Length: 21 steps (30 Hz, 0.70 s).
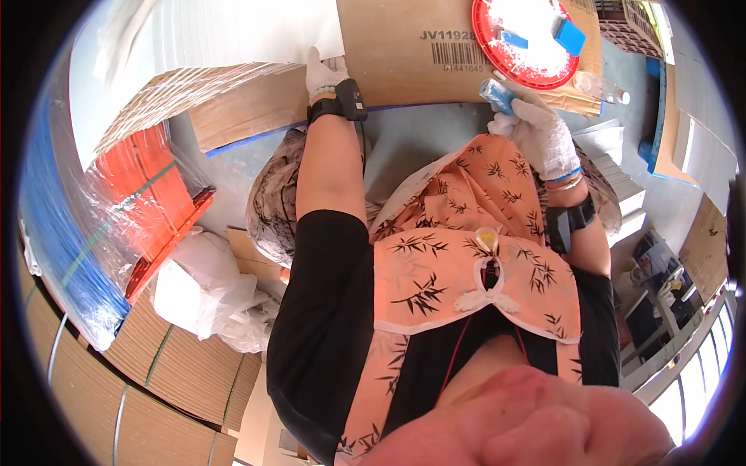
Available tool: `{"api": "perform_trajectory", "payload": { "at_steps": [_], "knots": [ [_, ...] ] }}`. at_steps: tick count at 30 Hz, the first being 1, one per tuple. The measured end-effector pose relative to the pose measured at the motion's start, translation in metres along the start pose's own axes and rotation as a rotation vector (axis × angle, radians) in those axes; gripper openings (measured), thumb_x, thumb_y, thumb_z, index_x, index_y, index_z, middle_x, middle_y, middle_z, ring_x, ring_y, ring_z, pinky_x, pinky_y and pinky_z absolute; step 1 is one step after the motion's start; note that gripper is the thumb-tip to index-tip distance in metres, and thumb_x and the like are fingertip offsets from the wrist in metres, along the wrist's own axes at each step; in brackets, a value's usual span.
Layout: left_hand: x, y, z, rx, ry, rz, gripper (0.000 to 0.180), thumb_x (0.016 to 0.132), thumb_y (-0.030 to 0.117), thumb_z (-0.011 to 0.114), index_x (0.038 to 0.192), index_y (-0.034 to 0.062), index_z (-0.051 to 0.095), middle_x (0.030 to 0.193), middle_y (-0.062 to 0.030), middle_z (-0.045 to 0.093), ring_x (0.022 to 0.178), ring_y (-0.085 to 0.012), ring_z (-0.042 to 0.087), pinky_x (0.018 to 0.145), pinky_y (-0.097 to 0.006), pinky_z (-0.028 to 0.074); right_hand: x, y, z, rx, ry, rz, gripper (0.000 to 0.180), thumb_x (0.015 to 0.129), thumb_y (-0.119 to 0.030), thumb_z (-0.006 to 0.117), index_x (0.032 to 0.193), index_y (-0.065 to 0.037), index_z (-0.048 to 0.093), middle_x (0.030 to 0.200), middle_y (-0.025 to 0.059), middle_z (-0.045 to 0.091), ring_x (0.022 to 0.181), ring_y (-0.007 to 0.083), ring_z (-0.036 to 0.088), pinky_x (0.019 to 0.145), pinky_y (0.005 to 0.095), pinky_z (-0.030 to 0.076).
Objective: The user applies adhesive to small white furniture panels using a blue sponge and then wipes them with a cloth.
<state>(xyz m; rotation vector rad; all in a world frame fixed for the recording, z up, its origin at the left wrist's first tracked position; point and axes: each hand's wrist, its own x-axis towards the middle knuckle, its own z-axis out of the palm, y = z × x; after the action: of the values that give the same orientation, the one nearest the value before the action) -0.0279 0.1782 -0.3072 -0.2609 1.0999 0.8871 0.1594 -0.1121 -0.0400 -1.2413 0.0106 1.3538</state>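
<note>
My left hand (326, 76), in a white knit glove, rests at the front edge of a stack of white sheets (233, 31), beside a brown cardboard box (396, 70). Its thumb stands apart from the fingers, and I see nothing held in it. My right hand (542, 133), also gloved, is closed round a small blue block (497, 95) dusted with white. Just beyond it, a round red tray (483, 48) sits on the cardboard, its inside covered in white powder. Two more blue blocks (570, 37) lie in the powder.
A clear bottle (602, 85) lies right of the tray. At left stand plastic-wrapped red panels (148, 179), a wrapped blue stack (66, 233) and crumpled clear plastic (206, 283). Strapped cardboard stacks (140, 388) fill the lower left. White sheets (614, 175) are stacked at right.
</note>
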Motion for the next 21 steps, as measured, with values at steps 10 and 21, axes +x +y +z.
{"api": "perform_trajectory", "payload": {
  "at_steps": [10,21],
  "knots": [
    [-0.04,-0.022,0.019,0.241,-0.173,-0.028,0.041,0.098,0.039,0.061,0.123,0.0062,0.058,0.108,-0.01,0.066,0.096,-0.0253,0.069,0.071,-0.04,0.062,-0.007,0.0,0.0,-0.034,-0.019,-0.012,0.045,0.098,-0.009,0.051,0.14,0.008,0.048,0.114,0.015,0.062,0.09,0.021,0.067,0.089,0.0394,0.058],
    [-0.126,0.002,0.049,2.396,-0.087,0.857,0.035,0.095,0.034,0.055,0.106,0.0039,0.07,0.102,-0.0224,0.074,0.098,-0.0353,0.072,0.082,-0.048,0.058,0.013,0.003,-0.016,0.042,-0.08,-0.047,0.041,0.101,-0.009,0.05,0.139,0.006,0.049,0.108,0.013,0.065,0.088,0.0219,0.068,0.088,0.0389,0.058]
  ]
}}
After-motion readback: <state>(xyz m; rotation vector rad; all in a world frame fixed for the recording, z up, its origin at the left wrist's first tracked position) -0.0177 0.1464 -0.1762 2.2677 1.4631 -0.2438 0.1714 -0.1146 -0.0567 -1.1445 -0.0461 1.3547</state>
